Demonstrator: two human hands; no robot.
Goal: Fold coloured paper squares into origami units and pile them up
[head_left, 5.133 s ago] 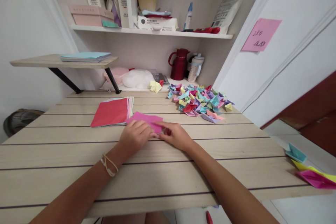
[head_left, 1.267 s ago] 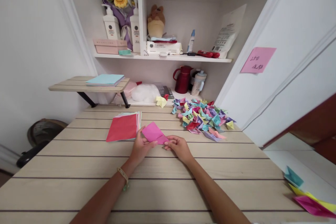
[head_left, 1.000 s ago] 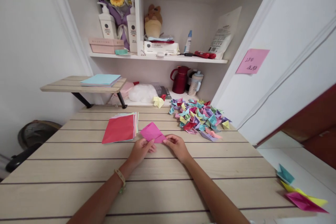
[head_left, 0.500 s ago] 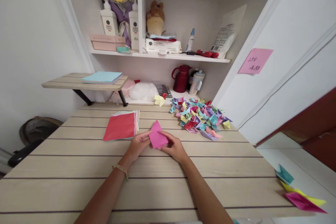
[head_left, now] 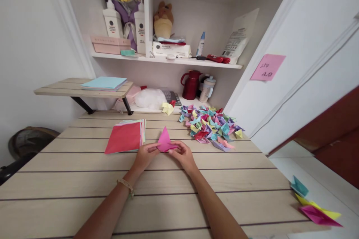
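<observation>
A pink sheet of origami paper point(head_left: 164, 140), partly folded with one point standing up, is held between both hands above the table. My left hand point(head_left: 146, 155) pinches its left lower corner. On the other side, my right hand point(head_left: 183, 154) grips the right lower edge between thumb and fingers. To the left lies a stack of coloured paper point(head_left: 125, 137) with a red sheet on top. A heap of small folded paper boats point(head_left: 210, 124) in many colours sits to the right, farther back.
A small raised shelf point(head_left: 58, 86) at the back left carries blue paper point(head_left: 104, 83). A red jug point(head_left: 191, 85) and a cup point(head_left: 207, 89) stand behind the heap. Larger folded papers point(head_left: 316, 213) lie at the right table edge. A pink note point(head_left: 267, 67) is on the wall.
The pink paper has gone from a flatter diamond-like shape to one with an upright point and its lower right part folded. My right fingers have closed along its lower edge. The view shifted slightly.
</observation>
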